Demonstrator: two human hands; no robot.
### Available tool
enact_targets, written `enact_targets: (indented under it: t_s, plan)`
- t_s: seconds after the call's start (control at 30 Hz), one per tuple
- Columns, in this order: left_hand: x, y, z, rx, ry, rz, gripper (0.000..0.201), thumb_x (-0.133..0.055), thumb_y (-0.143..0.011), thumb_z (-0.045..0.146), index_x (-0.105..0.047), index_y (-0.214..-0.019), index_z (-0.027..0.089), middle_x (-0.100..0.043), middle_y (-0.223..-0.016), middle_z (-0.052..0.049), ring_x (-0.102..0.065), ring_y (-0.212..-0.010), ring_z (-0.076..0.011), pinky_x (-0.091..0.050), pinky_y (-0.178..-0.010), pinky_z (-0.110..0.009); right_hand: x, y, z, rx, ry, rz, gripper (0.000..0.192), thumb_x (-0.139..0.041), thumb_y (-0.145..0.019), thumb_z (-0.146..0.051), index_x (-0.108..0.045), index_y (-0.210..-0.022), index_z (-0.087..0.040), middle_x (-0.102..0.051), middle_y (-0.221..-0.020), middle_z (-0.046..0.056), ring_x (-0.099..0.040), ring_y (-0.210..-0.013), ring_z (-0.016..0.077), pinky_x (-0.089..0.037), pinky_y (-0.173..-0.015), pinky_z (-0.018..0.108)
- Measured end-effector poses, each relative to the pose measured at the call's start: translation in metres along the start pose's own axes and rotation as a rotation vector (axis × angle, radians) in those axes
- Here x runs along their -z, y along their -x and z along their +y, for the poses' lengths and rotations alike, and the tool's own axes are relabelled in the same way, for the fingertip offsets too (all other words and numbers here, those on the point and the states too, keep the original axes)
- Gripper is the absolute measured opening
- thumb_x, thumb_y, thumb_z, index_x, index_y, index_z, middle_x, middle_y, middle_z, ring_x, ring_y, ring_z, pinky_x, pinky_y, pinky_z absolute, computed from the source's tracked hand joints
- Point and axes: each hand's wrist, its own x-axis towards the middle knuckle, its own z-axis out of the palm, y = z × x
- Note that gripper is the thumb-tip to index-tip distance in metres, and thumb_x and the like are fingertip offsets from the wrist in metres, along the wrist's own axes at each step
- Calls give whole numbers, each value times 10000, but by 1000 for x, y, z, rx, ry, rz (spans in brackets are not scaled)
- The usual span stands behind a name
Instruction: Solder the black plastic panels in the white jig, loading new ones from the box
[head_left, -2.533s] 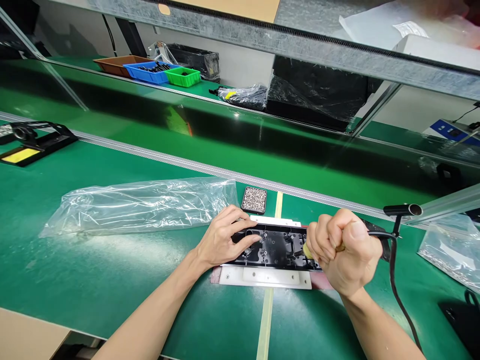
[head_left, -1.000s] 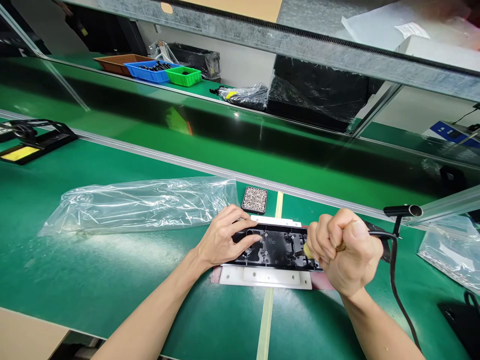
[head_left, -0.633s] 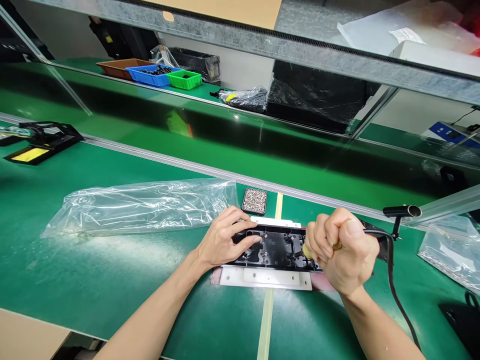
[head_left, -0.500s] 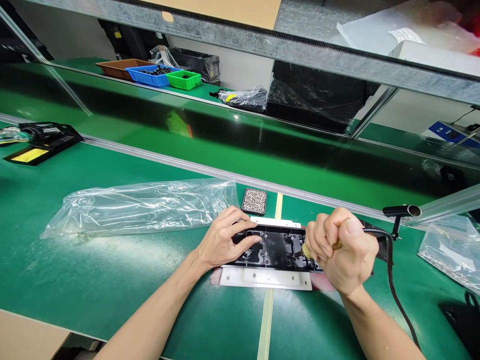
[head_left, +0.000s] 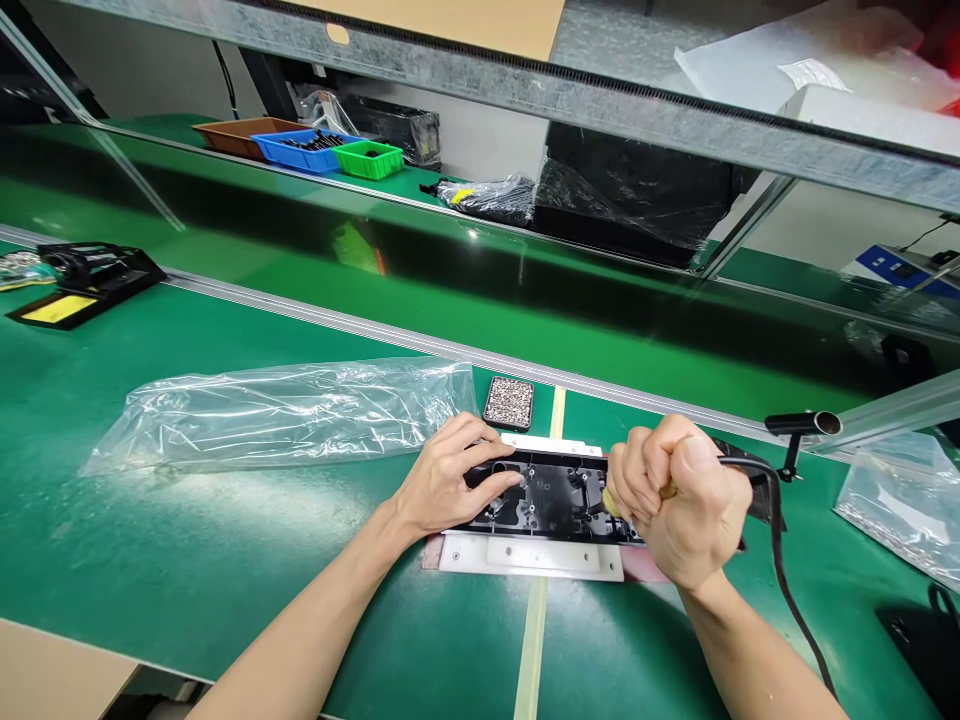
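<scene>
A long black plastic housing (head_left: pixel 555 498), open side up with small posts and ribs inside, lies in a white fixture (head_left: pixel 525 557). My left hand (head_left: pixel 450 475) holds its left end, with the forefinger along the far wall and the thumb inside. My right hand (head_left: pixel 686 500) is a fist around the handle of a soldering iron, pointed down at the right part of the housing. Only the iron's yellow collar (head_left: pixel 611 502) and black cable (head_left: pixel 780 540) show clearly. Its tip is hard to make out. Just behind the fixture sits a small black tray (head_left: pixel 510 402) of tiny metal pieces.
A clear plastic bag (head_left: pixel 292 415) lies left of the fixture. On the right are a tube-shaped holder (head_left: pixel 806 423) and a bag of small metal parts (head_left: pixel 900 500). A black stand (head_left: pixel 90 280) is at far left. Blue (head_left: pixel 304 150) and green bins (head_left: pixel 369 160) stand behind the divider.
My right hand has shifted very slightly left with the soldering iron. The left hand and the housing stay put. A dark shape in the background at upper left has moved.
</scene>
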Motion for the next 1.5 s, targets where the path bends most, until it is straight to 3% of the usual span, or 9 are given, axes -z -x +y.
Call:
enact_targets:
  t_s: [0.67,1.0,1.17,1.23,1.4,1.5]
  plan:
    - [0,0,0,10,17,10,225,-739,-956,327,-740,-1130,185,-696,-1002,-87,-623,-943,-228,-525,-833,-409,3,-3,-3,-26,1,-2,435,-543,-986,-389,-423,-611,-205,-343,-491,-52,-292,-405,84,-280,-360,206]
    - [1,0,0,11,34,5,209,-728,-961,306,-739,-1129,183,-685,-997,-92,-623,-936,-227,-526,-826,-410,17,-12,-8,-103,-32,-139,387,-564,-990,-369,-480,-649,-206,-412,-508,-50,-353,-413,99,-368,-389,243]
    - [1,2,-1,-2,39,2,216,-730,-955,288,-733,-1149,193,-690,-1010,-93,-632,-951,-229,-537,-839,-416,30,-17,-14,-97,-139,-326,387,-548,-987,-351,-484,-637,-200,-382,-492,-58,-335,-393,86,-361,-382,226]
    - [1,2,-2,-4,42,5,216,-730,-955,285,-731,-1154,199,-694,-1011,-96,-634,-951,-232,-538,-837,-421,35,-21,-19,-57,-145,-286,395,-523,-999,-356,-498,-637,-202,-382,-481,-57,-337,-384,89,-373,-375,227]
    - [1,2,-2,0,53,0,215,-728,-954,260,-726,-1162,205,-690,-1016,-95,-633,-954,-232,-534,-834,-418,33,-31,-25,100,-81,47,414,-489,-1014,-362,-501,-630,-208,-376,-448,-58,-299,-350,88,-346,-334,220]
    - [1,3,-2,5,59,0,227,-726,-953,236,-720,-1177,203,-685,-1032,-94,-628,-961,-229,-528,-835,-412,26,-36,-23,141,-55,121,401,-499,-1013,-342,-480,-635,-207,-383,-455,-56,-301,-348,84,-336,-328,216]
